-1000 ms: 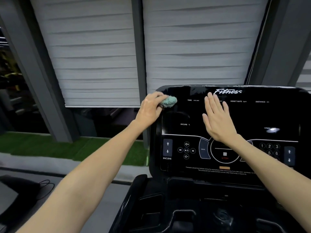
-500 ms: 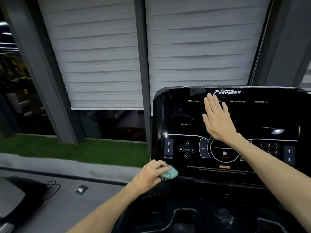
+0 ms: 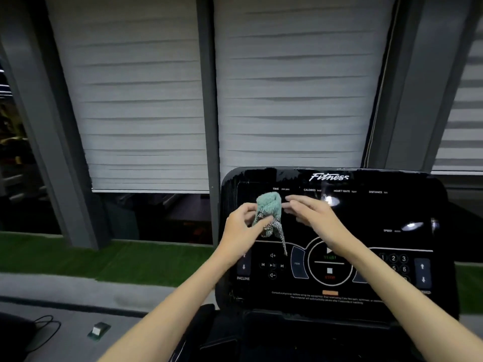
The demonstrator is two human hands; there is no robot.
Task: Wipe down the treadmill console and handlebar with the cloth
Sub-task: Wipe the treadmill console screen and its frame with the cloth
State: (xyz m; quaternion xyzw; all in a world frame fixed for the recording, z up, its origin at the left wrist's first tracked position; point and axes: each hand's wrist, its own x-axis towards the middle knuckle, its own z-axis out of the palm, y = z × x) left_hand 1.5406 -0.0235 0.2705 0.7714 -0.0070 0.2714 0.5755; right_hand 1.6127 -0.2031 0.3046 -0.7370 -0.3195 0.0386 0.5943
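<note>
The treadmill console [image 3: 366,218] fills the lower right of our view, a glossy black panel tilted toward us. Below it the dark housing is too dim for us to pick out the handlebar.

Our left hand [image 3: 243,228] is raised in front of the console's upper left. Its fingers are curled round the lower part of the cloth [image 3: 269,207] and pinch it. Our right hand [image 3: 311,215] reaches in from the other side, released, with fingers stretched almost straight and their tips at the cloth's right edge. Blur stops us telling whether they touch it.

The cloth is a bunched teal wad with a checked tail hanging down. It sits between the two hands, before the display area under the TIME label. It does not lie flat on the panel, so we judge this to be a regrip or a handover, not a wiping stroke.

Faint streaks [image 3: 235,205] along the console's upper left rim suggest to us that this edge has been wiped. The right half, the keypad [image 3: 393,258] and the handlebar look like work still ahead, so we judge the task to be in an early or middle stage.
</note>
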